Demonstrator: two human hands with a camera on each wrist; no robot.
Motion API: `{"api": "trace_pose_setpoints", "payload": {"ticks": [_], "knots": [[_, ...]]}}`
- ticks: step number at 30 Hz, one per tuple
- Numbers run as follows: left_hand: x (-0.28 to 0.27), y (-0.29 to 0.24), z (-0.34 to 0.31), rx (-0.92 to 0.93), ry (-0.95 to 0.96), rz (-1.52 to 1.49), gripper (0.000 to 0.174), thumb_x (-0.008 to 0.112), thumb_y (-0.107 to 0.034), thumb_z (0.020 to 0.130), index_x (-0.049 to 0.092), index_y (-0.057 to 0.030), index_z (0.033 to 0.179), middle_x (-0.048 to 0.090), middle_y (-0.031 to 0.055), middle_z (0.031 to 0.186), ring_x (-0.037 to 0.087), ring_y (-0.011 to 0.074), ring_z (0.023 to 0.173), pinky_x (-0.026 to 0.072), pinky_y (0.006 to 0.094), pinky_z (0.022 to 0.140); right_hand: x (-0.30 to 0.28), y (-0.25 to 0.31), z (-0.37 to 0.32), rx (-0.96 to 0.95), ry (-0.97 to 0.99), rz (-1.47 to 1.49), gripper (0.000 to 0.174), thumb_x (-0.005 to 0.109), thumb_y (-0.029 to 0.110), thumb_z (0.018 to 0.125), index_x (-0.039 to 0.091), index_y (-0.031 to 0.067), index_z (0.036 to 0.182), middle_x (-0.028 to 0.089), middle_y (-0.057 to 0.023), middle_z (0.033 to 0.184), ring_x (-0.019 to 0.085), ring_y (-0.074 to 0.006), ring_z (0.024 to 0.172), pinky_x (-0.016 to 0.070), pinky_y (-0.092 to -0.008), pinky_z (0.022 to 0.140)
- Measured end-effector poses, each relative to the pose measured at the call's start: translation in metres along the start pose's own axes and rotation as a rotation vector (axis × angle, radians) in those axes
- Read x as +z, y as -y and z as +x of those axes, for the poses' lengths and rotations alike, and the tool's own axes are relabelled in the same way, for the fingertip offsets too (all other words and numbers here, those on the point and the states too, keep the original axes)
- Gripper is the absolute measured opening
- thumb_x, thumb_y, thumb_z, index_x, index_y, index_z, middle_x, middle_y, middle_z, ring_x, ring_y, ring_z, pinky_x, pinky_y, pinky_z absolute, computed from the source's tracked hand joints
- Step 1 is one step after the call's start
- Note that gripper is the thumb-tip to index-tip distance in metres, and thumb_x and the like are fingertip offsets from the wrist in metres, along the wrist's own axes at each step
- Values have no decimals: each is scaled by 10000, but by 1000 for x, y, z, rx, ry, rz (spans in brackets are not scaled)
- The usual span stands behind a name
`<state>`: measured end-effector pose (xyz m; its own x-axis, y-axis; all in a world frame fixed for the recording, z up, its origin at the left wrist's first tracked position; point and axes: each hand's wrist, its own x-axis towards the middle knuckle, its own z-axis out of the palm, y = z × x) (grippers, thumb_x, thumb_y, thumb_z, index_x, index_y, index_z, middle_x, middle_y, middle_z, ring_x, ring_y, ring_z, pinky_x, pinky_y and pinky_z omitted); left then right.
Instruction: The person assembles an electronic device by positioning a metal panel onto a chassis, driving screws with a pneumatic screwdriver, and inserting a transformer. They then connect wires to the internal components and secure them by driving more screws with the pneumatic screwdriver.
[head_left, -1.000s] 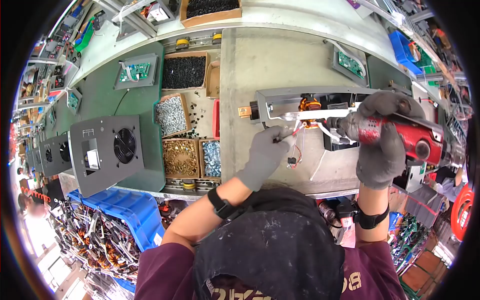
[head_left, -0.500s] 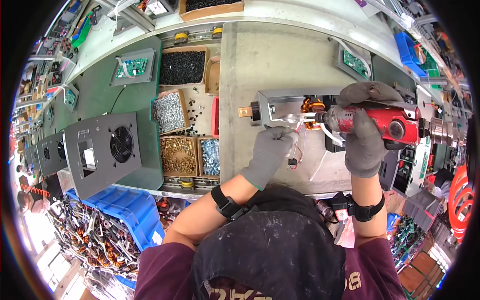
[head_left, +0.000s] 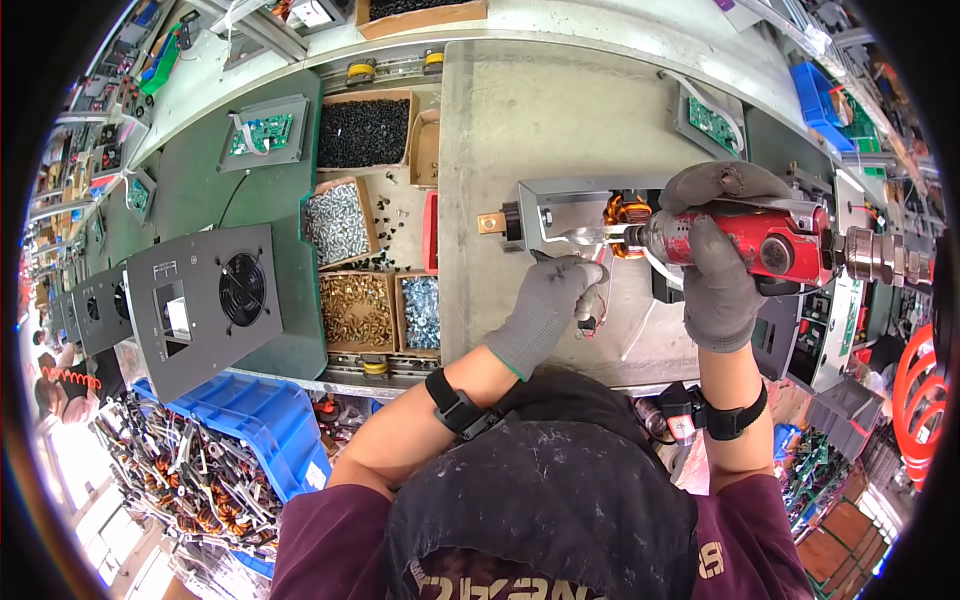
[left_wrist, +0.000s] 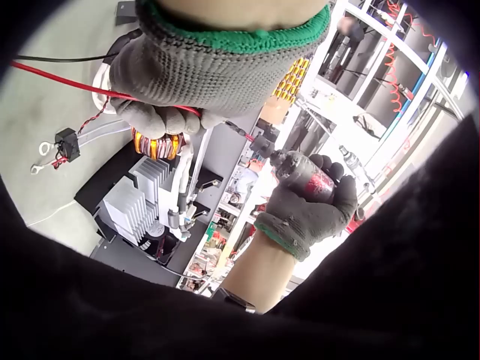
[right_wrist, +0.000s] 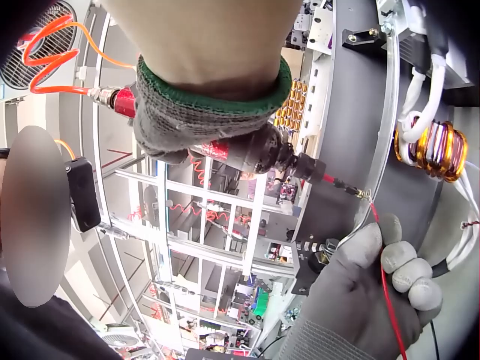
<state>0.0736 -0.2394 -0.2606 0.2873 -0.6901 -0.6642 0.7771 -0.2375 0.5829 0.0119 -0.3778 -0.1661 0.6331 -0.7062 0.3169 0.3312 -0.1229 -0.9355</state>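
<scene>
In the head view the gloved left hand is at the front wall of a grey metal housing. Its thumb and fingers pinch a thin red wire, whose terminal end meets the driver's bit in the right wrist view. The gloved right hand grips a red power driver, held level and pointing left. A copper-wound coil with white leads sits inside the housing, beyond the driver's nose. Below the left hand's fingers hangs a small black part on wires.
Left of the housing stand boxes of black screws, silver screws and brass-coloured pieces. Further left is a grey panel with a fan. A green circuit board lies behind the driver. A blue bin is at lower left.
The right hand has brought the driver leftward, its nose now by the coil and near the left hand. The left hand has shifted slightly, its fingers covering more of the wires.
</scene>
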Motion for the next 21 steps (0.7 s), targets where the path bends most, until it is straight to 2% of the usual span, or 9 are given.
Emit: {"api": "trace_pose_setpoints", "payload": {"ticks": [5, 7, 8, 12, 15, 17, 18, 21], "knots": [[-1, 1, 1, 33, -8, 30, 195, 549, -158, 882, 624, 21, 863, 513, 19, 582, 456, 101, 475, 363, 248, 470, 6, 4, -1, -11, 67, 14, 345, 661, -87, 737, 547, 28, 1042, 626, -92, 990, 622, -167, 867, 527, -307, 773], [-1, 2, 2, 52, 2, 21, 188, 551, -155, 882, 620, 18, 855, 513, 18, 582, 456, 102, 473, 364, 248, 467, 5, 1, -3, -64, 100, -166, 329, 668, -73, 738, 551, 31, 1027, 623, -81, 986, 617, -153, 875, 518, -300, 791], [-2, 2, 2, 70, 13, 12, 182, 552, -151, 883, 616, 15, 847, 513, 17, 582, 457, 103, 470, 366, 249, 464, 5, 0, -2, -69, 122, -133, 332, 669, -66, 740, 552, 33, 1034, 623, -73, 989, 612, -148, 889, 511, -295, 804], [0, -2, -1, 60, 17, -9, 173, 547, -131, 884, 598, 24, 826, 507, 30, 572, 472, 124, 458, 391, 269, 442, 12, 2, -5, -1, 66, -178, 314, 656, -72, 741, 551, 30, 1018, 618, -76, 956, 616, -156, 879, 514, -297, 799], [2, -5, -3, 40, 23, -46, 168, 539, -107, 884, 578, 40, 813, 495, 49, 553, 483, 152, 439, 414, 299, 411, 14, 0, -1, -81, 114, -132, 313, 648, -79, 725, 540, 26, 1000, 609, -88, 929, 619, -168, 855, 515, -296, 779], [0, -1, 1, 79, 54, -52, 170, 535, -96, 882, 571, 56, 816, 486, 66, 537, 485, 173, 424, 419, 317, 390, 12, 2, -1, -94, 177, -215, 335, 644, -94, 697, 523, 30, 984, 600, -104, 913, 618, -182, 825, 512, -291, 745], [-1, -1, 0, 79, 55, -52, 170, 535, -96, 882, 571, 56, 816, 486, 66, 537, 485, 173, 424, 419, 317, 390, 7, 1, 3, -173, 264, -335, 363, 650, -96, 677, 515, 37, 987, 598, -112, 919, 614, -192, 816, 506, -290, 723], [0, -3, -1, 64, 56, -19, 172, 536, -104, 884, 579, 52, 824, 489, 57, 539, 479, 162, 421, 412, 315, 385, 11, -5, 2, -171, 246, -160, 371, 652, -92, 685, 516, 43, 1002, 597, -111, 919, 611, -198, 816, 503, -292, 722]]}}
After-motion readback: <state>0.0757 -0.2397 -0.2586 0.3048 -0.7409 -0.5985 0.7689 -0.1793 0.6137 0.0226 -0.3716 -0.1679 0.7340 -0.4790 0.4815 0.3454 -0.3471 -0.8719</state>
